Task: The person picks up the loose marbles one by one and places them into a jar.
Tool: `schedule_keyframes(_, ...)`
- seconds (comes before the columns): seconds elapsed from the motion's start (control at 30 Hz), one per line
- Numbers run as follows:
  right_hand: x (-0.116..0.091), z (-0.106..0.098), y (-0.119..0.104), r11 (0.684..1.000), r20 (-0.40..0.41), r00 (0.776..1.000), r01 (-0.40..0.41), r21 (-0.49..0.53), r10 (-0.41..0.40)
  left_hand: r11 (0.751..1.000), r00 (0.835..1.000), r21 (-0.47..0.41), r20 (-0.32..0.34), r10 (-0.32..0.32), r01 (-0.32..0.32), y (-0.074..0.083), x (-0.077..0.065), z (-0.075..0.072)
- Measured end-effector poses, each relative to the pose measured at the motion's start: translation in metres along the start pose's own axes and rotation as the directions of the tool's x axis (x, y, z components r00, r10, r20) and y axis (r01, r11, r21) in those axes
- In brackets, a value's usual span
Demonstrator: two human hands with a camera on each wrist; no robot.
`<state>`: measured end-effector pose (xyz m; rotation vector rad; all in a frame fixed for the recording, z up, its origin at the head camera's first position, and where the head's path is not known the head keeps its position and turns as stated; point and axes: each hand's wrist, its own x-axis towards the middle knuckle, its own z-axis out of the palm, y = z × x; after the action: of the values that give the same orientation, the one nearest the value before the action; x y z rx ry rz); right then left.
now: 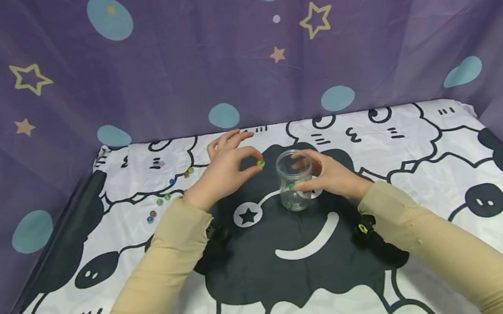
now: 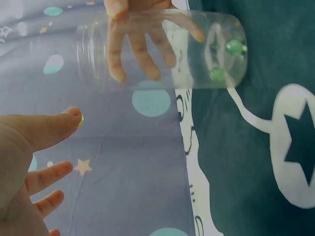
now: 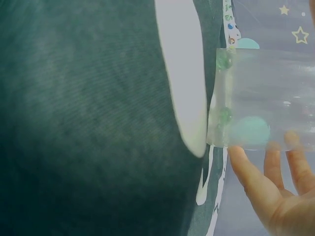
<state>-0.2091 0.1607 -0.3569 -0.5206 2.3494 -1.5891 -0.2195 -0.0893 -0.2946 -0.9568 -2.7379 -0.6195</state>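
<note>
Two marbles [image 2: 235, 47] are in the jar [image 1: 288, 175] gripped by the right hand [image 1: 332, 173], another marble [image 1: 260, 164] pinched by the left hand [image 1: 229, 165]; seven marbles [image 1: 160, 201] are left toward the table's [image 1: 303, 277] left edge.

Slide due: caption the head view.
Left fingers pinch a round yellow-green marble beside the clear cylindrical plastic jar right fingers hold.

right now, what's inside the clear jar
Two green marbles show in the jar. In the head view, the right hand's fingers cover part of its wall, hiding what's behind.
</note>
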Motion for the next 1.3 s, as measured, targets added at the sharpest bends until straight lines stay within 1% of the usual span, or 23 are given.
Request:
schedule_keyframes(0.23,0.0,0.0,0.0,1.0,0.003,1.0,-0.004,0.009,0.004,0.999,0.999,0.011,-0.01,0.031,-0.031,0.012,0.005,0.0)
schedule_keyframes(0.4,-0.001,-0.001,0.0,1.0,0.002,1.0,-0.001,0.005,0.001,0.999,0.999,0.019,-0.012,0.047,-0.046,0.017,0.008,0.001)
schedule_keyframes(0.83,-0.002,0.0,0.0,0.999,0.013,1.0,0.002,0.039,-0.002,0.998,0.998,0.03,-0.005,0.057,-0.057,0.026,0.012,0.005)
schedule_keyframes(1.07,-0.002,0.001,0.001,1.0,0.007,1.0,0.004,0.03,-0.004,0.998,0.998,0.016,-0.004,0.067,-0.067,0.028,0.013,0.008)
schedule_keyframes(1.3,-0.003,0.0,0.0,0.999,0.013,1.0,0.01,0.041,-0.01,0.997,0.997,0.009,-0.001,0.073,-0.073,0.032,0.017,0.01)
